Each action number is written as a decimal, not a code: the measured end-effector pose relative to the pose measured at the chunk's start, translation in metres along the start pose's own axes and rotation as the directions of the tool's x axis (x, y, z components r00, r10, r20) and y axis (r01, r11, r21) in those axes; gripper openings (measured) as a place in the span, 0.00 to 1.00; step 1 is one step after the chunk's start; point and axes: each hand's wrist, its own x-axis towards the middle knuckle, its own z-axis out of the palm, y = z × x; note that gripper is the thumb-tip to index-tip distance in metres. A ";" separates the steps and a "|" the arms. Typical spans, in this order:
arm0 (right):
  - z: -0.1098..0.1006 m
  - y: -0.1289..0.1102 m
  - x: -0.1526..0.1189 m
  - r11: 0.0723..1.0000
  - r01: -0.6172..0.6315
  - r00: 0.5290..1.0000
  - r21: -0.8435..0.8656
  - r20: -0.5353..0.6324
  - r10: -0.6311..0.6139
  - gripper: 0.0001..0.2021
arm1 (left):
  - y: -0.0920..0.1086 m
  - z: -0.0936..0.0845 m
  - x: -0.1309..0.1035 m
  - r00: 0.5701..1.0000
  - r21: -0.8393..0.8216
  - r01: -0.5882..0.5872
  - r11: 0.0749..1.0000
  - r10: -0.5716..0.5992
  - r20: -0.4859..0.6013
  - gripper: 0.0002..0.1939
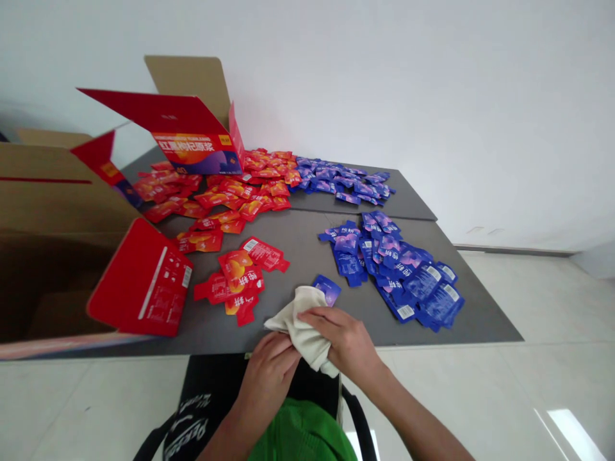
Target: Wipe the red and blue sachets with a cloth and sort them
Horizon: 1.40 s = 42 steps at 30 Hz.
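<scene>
A crumpled cream cloth [307,330] is between my two hands at the table's front edge. My right hand [343,336] is closed on its upper right part. My left hand [271,365] has its fingers bent against the cloth's lower left side, gripping it. A blue sachet [327,289] sticks out just beyond the cloth, its lower part hidden. Left of the cloth lies a small group of red sachets [237,278]. To the right, several blue sachets [403,275] lie in an overlapping pile.
An open red carton [158,291] fills the left side of the grey table [302,243]. Another open red carton [196,153] stands behind it. Heaps of red sachets [240,192] and blue sachets [336,176] lie at the back, before a white wall.
</scene>
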 end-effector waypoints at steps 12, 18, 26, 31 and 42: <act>-0.017 0.010 0.013 0.997 -0.050 0.991 -0.061 -0.131 0.042 0.27 | 0.000 0.000 0.000 1.000 0.004 -0.028 1.000 0.028 0.006 0.13; 0.005 0.010 0.004 0.997 -0.071 0.997 0.021 -0.005 0.071 0.28 | 0.000 0.000 0.000 1.000 -0.012 0.003 1.000 -0.002 0.029 0.13; -0.023 0.024 0.023 0.990 -0.122 0.975 -0.069 -0.197 0.107 0.25 | -0.001 0.001 -0.001 1.000 -0.025 -0.014 1.000 0.014 0.007 0.13; 0.004 -0.002 0.003 0.999 -0.019 0.999 0.030 -0.039 0.021 0.26 | 0.000 0.001 -0.002 0.999 -0.004 0.027 1.000 -0.027 0.034 0.14; -0.022 0.034 0.025 0.986 -0.158 0.959 -0.046 -0.246 0.142 0.24 | -0.002 0.002 -0.001 1.000 -0.029 -0.007 1.000 0.007 0.012 0.12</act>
